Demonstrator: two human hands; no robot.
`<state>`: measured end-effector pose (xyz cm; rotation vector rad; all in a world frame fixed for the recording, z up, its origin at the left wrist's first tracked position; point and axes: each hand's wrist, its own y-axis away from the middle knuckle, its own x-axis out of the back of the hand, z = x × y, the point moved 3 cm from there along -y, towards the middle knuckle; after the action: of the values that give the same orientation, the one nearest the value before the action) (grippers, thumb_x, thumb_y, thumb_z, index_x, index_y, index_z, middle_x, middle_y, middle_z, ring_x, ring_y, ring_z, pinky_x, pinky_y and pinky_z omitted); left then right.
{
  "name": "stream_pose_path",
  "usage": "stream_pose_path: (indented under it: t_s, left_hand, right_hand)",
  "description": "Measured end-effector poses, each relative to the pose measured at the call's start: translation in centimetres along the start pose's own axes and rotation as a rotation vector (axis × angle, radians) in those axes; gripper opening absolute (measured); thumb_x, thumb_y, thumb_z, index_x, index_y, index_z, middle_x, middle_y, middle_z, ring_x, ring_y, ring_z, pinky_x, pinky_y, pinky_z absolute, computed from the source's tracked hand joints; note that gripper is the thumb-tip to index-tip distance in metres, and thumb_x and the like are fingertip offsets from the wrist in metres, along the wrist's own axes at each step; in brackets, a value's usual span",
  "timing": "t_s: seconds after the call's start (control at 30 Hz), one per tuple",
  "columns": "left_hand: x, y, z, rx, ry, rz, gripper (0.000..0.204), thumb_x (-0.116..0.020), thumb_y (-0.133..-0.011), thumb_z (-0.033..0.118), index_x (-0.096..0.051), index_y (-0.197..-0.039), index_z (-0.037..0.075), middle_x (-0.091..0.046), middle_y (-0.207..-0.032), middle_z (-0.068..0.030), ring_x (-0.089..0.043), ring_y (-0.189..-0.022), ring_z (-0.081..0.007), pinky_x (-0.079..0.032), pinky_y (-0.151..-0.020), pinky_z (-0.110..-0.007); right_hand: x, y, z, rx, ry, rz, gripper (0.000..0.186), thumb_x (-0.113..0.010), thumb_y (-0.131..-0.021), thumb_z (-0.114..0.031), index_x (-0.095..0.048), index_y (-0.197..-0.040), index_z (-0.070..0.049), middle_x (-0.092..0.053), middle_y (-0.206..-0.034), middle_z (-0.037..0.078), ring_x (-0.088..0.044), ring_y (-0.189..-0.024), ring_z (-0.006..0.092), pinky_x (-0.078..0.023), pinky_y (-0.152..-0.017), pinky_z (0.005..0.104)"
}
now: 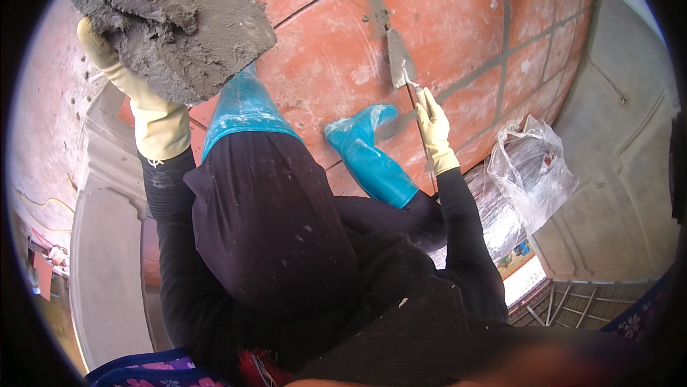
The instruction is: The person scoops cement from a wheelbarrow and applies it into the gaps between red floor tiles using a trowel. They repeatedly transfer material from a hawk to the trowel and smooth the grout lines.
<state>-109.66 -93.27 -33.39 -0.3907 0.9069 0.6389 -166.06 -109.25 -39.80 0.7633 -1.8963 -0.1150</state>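
Note:
My left hand (132,90), in a cream rubber glove, grips the edge of a squarish mortar board (236,51). Wet grey mortar (154,8) is heaped on that board, thickest toward its far left, and the underside is hidden. My right hand (434,128), gloved the same way, is closed round the handle of a small trowel. The mortar-smeared trowel blade (399,61) lies over a joint between red square tiles (451,18). Grey mortar fills several of the tile joints, while a nearer joint at the upper middle shows as a dark gap.
My blue rubber boots (368,158) are on the tiles between my hands. To the right lies a bundle wrapped in clear plastic (533,172), beside a curved grey surface (622,151). A grey ledge (107,265) runs along the left.

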Motion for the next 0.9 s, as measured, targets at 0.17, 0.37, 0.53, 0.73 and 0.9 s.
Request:
stream_pose_path:
  t_s: [0.17, 0.37, 0.53, 0.73, 0.9]
  left_hand:
    - [-1.3, -0.2, 0.0, 0.034, 0.024, 0.147, 0.109, -0.048, -0.087, 0.084, -0.02, -0.165, 0.013, -0.026, -0.168, -0.0193, -0.03, -0.153, -0.0363, -0.022, -0.128, -0.055]
    - [-2.8, -0.6, 0.5, 0.053, 0.027, 0.325, 0.109, -0.048, -0.087, 0.084, -0.02, -0.165, 0.013, -0.026, -0.168, -0.0195, -0.03, -0.153, -0.0363, -0.022, -0.128, -0.055]
    - [-2.5, -0.4, 0.6, 0.086, 0.045, 0.47, 0.108, -0.048, -0.087, 0.083, -0.02, -0.165, 0.013, -0.025, -0.168, -0.0197, -0.029, -0.153, -0.0363, -0.022, -0.128, -0.055]
    - [-0.8, -0.5, 0.4, 0.015, 0.038, -0.134, 0.111, -0.045, -0.086, 0.086, -0.019, -0.165, 0.012, -0.025, -0.168, -0.0189, -0.029, -0.153, -0.0354, -0.021, -0.128, -0.054]
    - [1.0, 0.3, -0.1, 0.018, 0.044, -0.109, 0.111, -0.045, -0.086, 0.086, -0.019, -0.165, 0.012, -0.025, -0.168, -0.0188, -0.029, -0.153, -0.0353, -0.021, -0.128, -0.054]
  right_hand:
    - [-1.5, -2.3, -2.2, 0.055, -0.165, 0.051, 0.052, -0.072, -0.097, -0.013, -0.058, -0.147, -0.014, -0.072, -0.122, 0.012, -0.07, -0.105, 0.0221, -0.053, -0.093, 0.0347]
    - [-3.1, -2.8, -5.1, 0.112, 0.13, 0.043, 0.059, -0.074, -0.094, -0.009, -0.055, -0.15, -0.017, -0.071, -0.11, 0.014, -0.069, -0.092, 0.0279, -0.054, -0.085, 0.0355]
    - [-3.4, -0.4, -3.5, 0.064, 0.17, -0.015, 0.059, -0.071, -0.095, -0.007, -0.053, -0.151, -0.015, -0.072, -0.114, 0.012, -0.069, -0.096, 0.0274, -0.055, -0.087, 0.0359]
    - [-1.4, 0.4, -2.5, -0.045, -0.142, -0.109, 0.053, -0.064, -0.099, -0.004, -0.05, -0.15, -0.004, -0.068, -0.133, 0.012, -0.066, -0.12, 0.0201, -0.051, -0.101, 0.0322]
    - [-0.1, -2.0, -5.4, -0.147, -0.23, -0.075, 0.051, -0.062, -0.101, -0.006, -0.048, -0.15, 0.003, -0.061, -0.146, 0.013, -0.057, -0.134, 0.0176, -0.045, -0.11, 0.0297]
